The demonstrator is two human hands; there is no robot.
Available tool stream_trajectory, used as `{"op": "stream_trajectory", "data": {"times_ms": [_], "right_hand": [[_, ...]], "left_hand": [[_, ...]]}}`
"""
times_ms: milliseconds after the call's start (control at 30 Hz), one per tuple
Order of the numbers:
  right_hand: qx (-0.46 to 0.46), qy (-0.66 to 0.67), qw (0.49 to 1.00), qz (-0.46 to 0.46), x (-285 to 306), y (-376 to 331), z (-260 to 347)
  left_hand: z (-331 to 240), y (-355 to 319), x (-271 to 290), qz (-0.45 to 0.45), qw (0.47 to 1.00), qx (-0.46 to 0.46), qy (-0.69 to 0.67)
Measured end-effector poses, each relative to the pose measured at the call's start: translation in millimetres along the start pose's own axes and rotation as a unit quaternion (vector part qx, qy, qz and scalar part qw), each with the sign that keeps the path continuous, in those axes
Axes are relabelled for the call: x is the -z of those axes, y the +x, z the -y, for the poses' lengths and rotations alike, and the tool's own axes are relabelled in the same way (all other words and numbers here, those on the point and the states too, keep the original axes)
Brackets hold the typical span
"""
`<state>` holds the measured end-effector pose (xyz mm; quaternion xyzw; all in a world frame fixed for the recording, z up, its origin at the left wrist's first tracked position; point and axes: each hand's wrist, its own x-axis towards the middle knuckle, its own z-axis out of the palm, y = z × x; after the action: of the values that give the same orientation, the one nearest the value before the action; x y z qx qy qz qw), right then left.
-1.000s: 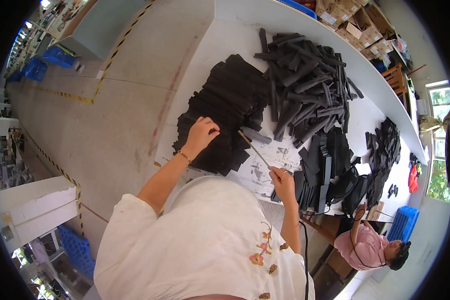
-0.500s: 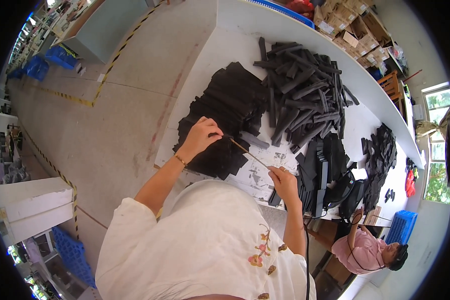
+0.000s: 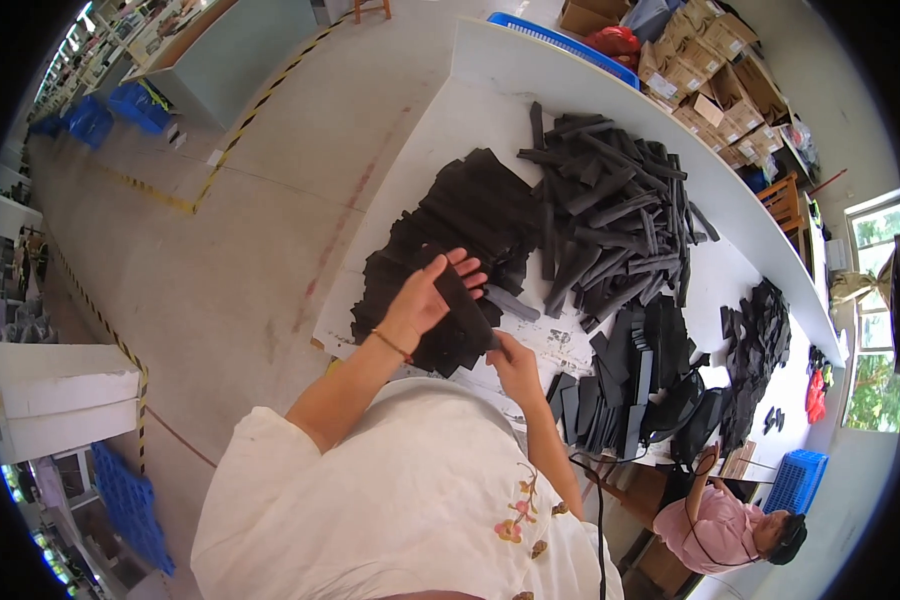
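Both hands grasp one flat black foam piece (image 3: 467, 305): left hand (image 3: 428, 297) on its upper edge, right hand (image 3: 511, 362) below, above the white worktop (image 3: 450, 130).

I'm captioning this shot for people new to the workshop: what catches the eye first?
The white table heaped with black foam: flat pieces at its near left, long strips piled beside them. At the near edge, the left hand and the right hand hold one black piece between them. Another person in pink sits lower right.
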<state>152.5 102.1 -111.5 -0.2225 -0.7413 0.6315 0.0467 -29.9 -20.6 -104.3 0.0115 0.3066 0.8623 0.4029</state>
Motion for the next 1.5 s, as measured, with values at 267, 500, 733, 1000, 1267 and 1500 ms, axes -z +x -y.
{"op": "stream_trajectory", "data": {"times_ms": [267, 500, 733, 1000, 1267, 1500], "right_hand": [[0.014, -0.118, 0.986, -0.118, -28, -2, 22], [-0.031, -0.140, 0.986, -0.080, -26, -14, 14], [-0.085, -0.088, 0.992, 0.006, -13, -43, 22], [-0.122, -0.086, 0.980, 0.131, 69, -129, 42], [-0.125, -0.082, 0.989, 0.009, 81, -88, 52], [-0.144, -0.046, 0.988, 0.015, 68, -91, 35]], "left_hand": [[31, -5, -22, -0.117, 0.981, 0.060, -0.142], [26, -1, -34, -0.140, 0.982, 0.042, -0.121], [-2, 25, -30, -0.218, 0.975, -0.040, 0.000], [-66, 75, 37, -0.248, 0.955, -0.139, -0.081], [-23, 44, -26, -0.207, 0.935, -0.126, 0.259], [50, -11, -21, 0.163, 0.959, 0.223, -0.070]]}}
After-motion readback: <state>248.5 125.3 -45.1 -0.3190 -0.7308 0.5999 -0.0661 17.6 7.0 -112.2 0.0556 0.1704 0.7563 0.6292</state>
